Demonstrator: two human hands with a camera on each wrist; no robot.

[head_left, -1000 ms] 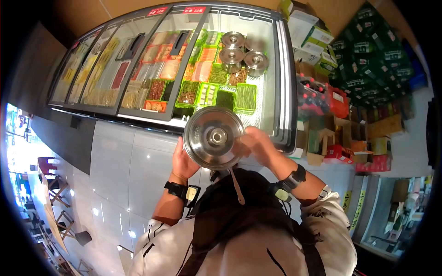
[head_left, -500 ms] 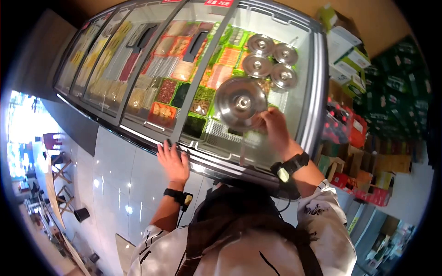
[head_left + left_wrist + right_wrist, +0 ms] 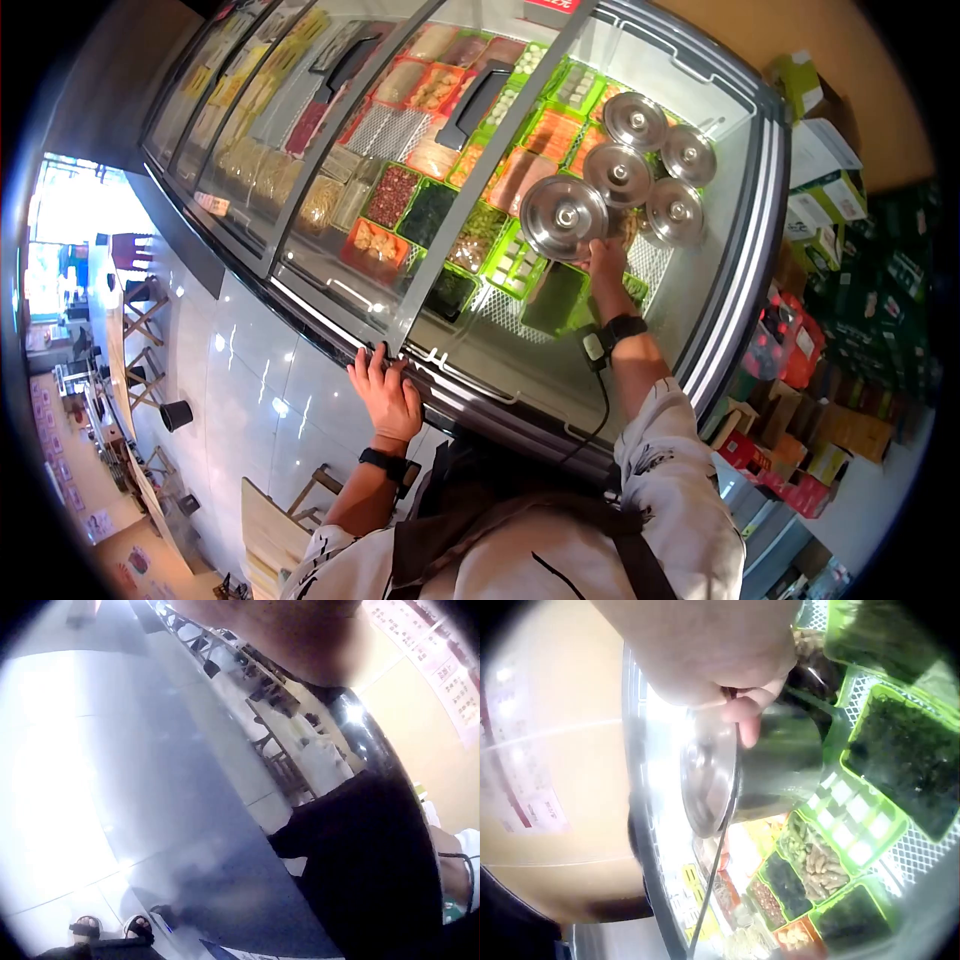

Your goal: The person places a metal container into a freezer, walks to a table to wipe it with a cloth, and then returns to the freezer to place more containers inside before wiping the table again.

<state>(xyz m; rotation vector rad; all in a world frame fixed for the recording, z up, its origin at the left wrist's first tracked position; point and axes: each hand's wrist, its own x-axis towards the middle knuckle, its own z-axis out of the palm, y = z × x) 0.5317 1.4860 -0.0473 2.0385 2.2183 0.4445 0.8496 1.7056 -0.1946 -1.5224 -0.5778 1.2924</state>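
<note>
Inside the glass-topped display case, my right hand point(image 3: 608, 272) grips the near edge of a lidded steel pot point(image 3: 563, 217), beside several other lidded pots point(image 3: 617, 174). In the right wrist view the pot point(image 3: 780, 761) stands by green baskets of food, its lid point(image 3: 709, 772) on and a thin handle hanging across it; the fingers of my hand point(image 3: 754, 712) curl at its rim. My left hand point(image 3: 388, 398) rests with spread fingers on the case's front edge point(image 3: 440, 385). Only a blurred part of the left hand point(image 3: 300, 637) shows in the left wrist view.
Green and red baskets of food point(image 3: 375, 248) fill much of the case, partly under sliding glass panels with dark handles point(image 3: 475, 105). Cardboard boxes point(image 3: 790, 440) and bottles stand to the right. Wooden stools point(image 3: 150, 310) and a black bin point(image 3: 176, 415) are at the left.
The big pot has gone from in front of my body into the case, beside the others. My left hand has let go of it and moved to the case's edge.
</note>
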